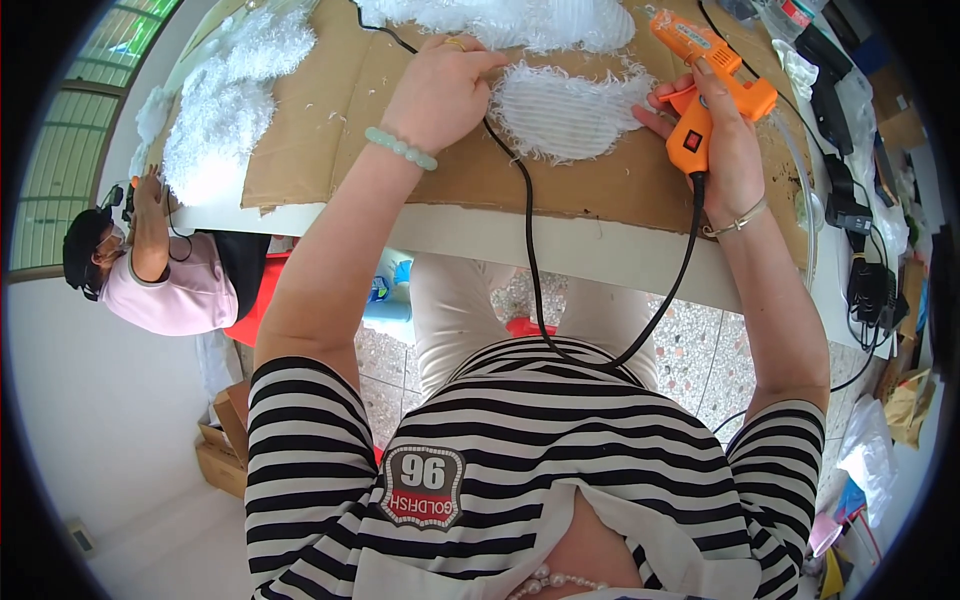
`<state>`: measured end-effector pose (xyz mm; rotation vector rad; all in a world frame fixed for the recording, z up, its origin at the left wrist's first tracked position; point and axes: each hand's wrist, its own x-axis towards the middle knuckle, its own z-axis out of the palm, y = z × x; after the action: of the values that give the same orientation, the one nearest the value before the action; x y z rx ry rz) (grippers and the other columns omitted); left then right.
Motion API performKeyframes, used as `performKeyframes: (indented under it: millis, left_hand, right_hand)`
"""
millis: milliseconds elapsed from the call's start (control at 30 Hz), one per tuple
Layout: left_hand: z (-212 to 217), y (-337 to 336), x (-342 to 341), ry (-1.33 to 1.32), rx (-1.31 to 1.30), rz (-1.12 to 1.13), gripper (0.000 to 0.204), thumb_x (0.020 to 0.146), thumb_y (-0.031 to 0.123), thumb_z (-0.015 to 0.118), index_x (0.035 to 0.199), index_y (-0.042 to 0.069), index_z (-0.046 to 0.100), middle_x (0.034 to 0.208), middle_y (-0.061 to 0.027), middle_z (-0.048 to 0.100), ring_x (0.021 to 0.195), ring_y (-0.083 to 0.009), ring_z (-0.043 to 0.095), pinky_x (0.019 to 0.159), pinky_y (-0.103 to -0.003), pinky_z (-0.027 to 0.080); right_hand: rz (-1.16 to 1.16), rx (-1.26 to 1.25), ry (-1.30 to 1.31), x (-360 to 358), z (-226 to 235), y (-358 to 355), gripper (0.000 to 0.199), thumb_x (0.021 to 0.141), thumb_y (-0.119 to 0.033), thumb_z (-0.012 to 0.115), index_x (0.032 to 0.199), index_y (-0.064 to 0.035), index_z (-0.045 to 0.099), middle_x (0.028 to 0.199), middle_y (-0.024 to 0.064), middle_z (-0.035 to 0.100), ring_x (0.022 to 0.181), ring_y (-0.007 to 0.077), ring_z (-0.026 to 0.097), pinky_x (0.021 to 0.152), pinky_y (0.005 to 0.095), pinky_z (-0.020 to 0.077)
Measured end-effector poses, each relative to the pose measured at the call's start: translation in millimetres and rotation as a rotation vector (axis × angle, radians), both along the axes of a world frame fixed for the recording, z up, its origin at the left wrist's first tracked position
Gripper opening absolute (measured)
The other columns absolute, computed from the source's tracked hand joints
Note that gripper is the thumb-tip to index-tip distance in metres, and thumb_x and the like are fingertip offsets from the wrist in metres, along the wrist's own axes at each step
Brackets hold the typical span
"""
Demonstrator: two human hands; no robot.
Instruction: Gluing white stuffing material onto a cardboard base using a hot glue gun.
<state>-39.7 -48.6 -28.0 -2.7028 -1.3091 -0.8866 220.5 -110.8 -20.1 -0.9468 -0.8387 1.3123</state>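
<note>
From where I sit, my left hand (440, 90) lies in the upper middle of the frame, fingers curled and pressed down on the left edge of the white fluffy oval fabric piece (565, 110), which rests on the brown corrugated cardboard sheet (330, 130) covering the white table (480, 235). My right hand (715, 140), upper right, is wrapped around the grip of the orange plastic hot glue gun (705, 70); its nozzle runs to the top edge and I cannot make out the tip. The gun's black power cord (530, 250) crosses the cardboard, drops over the table's edge and disappears behind my striped shirt. More white fluffy fabric (225, 100) is heaped at the upper left, partly cut off by the rim. At the far left another person in a pink top (175, 290) sits at the table, one hand raised to its edge. The clutter of black adapters and cables (860, 260) along the right rim is too bent to sort out.
</note>
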Motion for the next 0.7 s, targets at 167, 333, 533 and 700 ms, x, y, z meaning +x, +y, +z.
performKeyframes:
  millis: [167, 333, 533, 700]
  left_hand:
    - [-3, -9, 8, -0.046, -0.073, -0.053, 0.032, 0.071, -0.004, 0.045, 0.095, 0.004, 0.065, 0.097, -0.0116, 0.061, 0.093, -0.0302, 0.053, 0.085, -0.035, 0.042]
    - [-1, -15, 12, 0.047, 0.067, -0.152, 0.026, 0.071, -0.001, 0.048, 0.086, 0.006, 0.068, 0.089, -0.0082, 0.065, 0.086, -0.0301, 0.055, 0.079, -0.036, 0.046]
    - [1, -16, 7, -0.28, -0.169, -0.115, 0.025, 0.074, 0.001, 0.047, 0.088, 0.007, 0.067, 0.083, -0.0086, 0.065, 0.077, -0.0291, 0.058, 0.071, -0.035, 0.048]
    - [6, -16, -9, -0.358, -0.276, 0.049, 0.019, 0.076, 0.01, 0.053, 0.088, 0.007, 0.067, 0.081, -0.008, 0.064, 0.074, -0.0292, 0.058, 0.07, -0.035, 0.048]
  right_hand:
    - [0.003, 0.005, -0.038, 0, 0, -2, 0.027, 0.09, -0.027, 0.052, 0.086, -0.0004, 0.054, 0.081, 0.0108, 0.058, 0.079, 0.0188, 0.058, 0.082, 0.0421, 0.052]
    - [0.023, 0.04, -0.082, -1, -1, -3, 0.029, 0.09, -0.027, 0.051, 0.088, 0.0011, 0.055, 0.083, 0.0104, 0.058, 0.081, 0.0184, 0.059, 0.082, 0.0409, 0.052]
    - [0.095, 0.126, -0.207, -4, 0, -8, 0.032, 0.091, -0.029, 0.05, 0.091, 0.0027, 0.055, 0.086, 0.0101, 0.059, 0.081, 0.0189, 0.059, 0.083, 0.039, 0.0511]
    - [0.254, 0.21, -0.297, -3, 9, -16, 0.031, 0.09, -0.029, 0.05, 0.091, 0.0013, 0.056, 0.085, 0.0087, 0.059, 0.079, 0.0183, 0.059, 0.077, 0.0349, 0.0503]
